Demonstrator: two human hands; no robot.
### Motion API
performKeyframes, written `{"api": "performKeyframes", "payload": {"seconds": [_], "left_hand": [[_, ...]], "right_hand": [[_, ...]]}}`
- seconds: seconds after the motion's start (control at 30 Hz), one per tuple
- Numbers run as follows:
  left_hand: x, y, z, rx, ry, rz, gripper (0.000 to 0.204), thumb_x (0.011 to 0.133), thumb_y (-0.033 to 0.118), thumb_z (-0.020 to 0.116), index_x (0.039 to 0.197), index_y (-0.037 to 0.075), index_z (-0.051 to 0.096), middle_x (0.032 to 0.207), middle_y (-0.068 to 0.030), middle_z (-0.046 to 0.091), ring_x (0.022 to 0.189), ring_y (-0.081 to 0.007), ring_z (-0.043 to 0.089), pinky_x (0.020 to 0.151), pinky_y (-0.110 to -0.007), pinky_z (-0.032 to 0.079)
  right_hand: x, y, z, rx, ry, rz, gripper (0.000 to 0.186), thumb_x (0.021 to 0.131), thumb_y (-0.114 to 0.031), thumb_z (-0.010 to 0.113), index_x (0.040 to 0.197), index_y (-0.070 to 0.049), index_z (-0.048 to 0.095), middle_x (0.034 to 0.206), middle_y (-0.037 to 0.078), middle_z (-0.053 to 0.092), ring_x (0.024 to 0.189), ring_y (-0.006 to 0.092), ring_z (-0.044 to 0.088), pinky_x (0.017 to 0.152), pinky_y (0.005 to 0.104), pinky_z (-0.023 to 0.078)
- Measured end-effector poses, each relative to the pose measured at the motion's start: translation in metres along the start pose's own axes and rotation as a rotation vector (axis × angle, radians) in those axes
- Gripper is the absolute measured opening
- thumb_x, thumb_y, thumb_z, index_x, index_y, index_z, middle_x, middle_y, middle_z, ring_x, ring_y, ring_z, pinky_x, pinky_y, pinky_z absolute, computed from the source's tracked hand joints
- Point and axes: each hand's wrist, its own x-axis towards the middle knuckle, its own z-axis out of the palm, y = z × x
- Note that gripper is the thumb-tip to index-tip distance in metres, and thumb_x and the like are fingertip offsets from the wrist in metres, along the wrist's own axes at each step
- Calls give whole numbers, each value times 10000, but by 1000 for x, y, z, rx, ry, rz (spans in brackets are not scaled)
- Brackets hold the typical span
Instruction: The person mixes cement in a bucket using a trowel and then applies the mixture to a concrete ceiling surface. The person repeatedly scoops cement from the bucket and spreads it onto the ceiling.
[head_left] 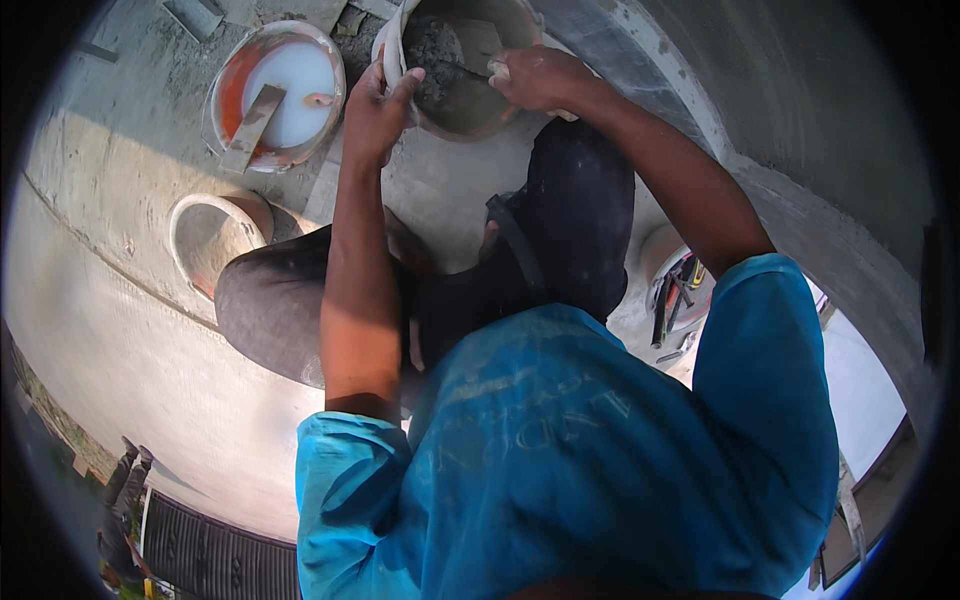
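Tilted toward me at the top middle is a bucket (393, 45) with wet grey mortar (430, 45) inside. My left hand (378, 108) grips its left rim, thumb on the inner side and fingers round the outside. Over the right side of the opening, my right hand (545, 80) is closed around the handle of what looks like a trowel (462, 76). Its dark neck reaches into the bucket; mortar and shadow make the blade hard to see.
To the left stands an orange bucket (228, 95) of milky water with a flat board (255, 128) across it. A lighter bucket (180, 235) lies near my left knee. Tools fill a bucket (660, 250) on my right. A grey wall (820, 110) rises at right.
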Motion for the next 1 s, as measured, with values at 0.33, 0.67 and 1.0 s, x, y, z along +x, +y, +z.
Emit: {"api": "performKeyframes", "payload": {"seconds": [0.33,0.67,1.0], "left_hand": [[1,2,-16,-173,147,-105,238,925,169,703,1092,20,624,926,-44,673,709,-107,629,569,-273,551],[-55,42,-18,-382,370,-117,244,854,55,651,1087,-15,628,878,-61,667,666,-120,627,540,-264,532],[-180,136,-154,-394,767,65,322,926,115,576,1237,53,524,1013,-39,570,981,-163,563,847,-462,538]], "right_hand": [[11,-12,-7,-383,117,-103,415,944,-340,647,1302,-131,626,1008,138,741,983,344,716,829,500,555],[-68,-46,-96,40,373,-405,226,1011,-201,589,1147,-75,719,914,92,703,801,202,674,694,377,532],[30,-38,-127,247,559,-147,391,965,-446,590,1054,-99,747,739,88,660,697,220,630,692,401,488]]}}
